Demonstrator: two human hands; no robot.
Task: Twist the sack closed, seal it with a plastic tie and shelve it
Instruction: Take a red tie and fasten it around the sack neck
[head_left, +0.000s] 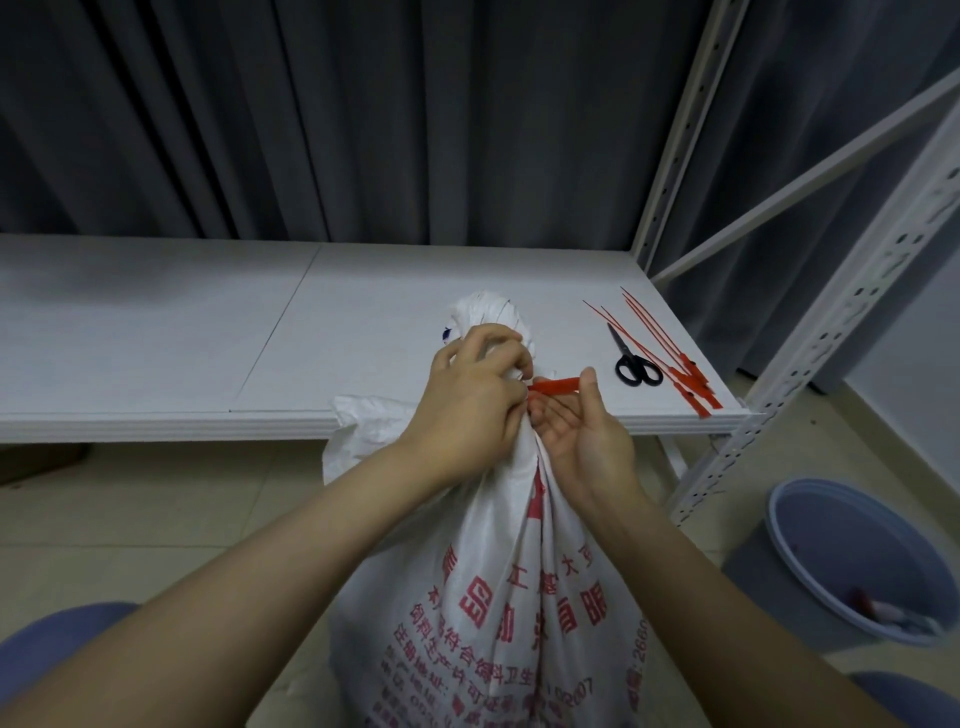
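Note:
A white woven sack (498, 582) with red print stands on the floor in front of the white shelf board (208, 332). Its top is twisted into a bunch (493, 317) above a narrow neck. My left hand (475, 400) is clenched around that neck. A red plastic tie (556, 387) sticks out to the right at the neck. My right hand (576, 426) pinches the tie's flat end between thumb and fingers.
Black scissors (636, 364) and several spare red ties (675, 358) lie on the shelf's right end. White perforated rack uprights (810, 364) rise at the right. A blue bin (862, 561) stands on the tiled floor at the lower right. Dark curtains hang behind.

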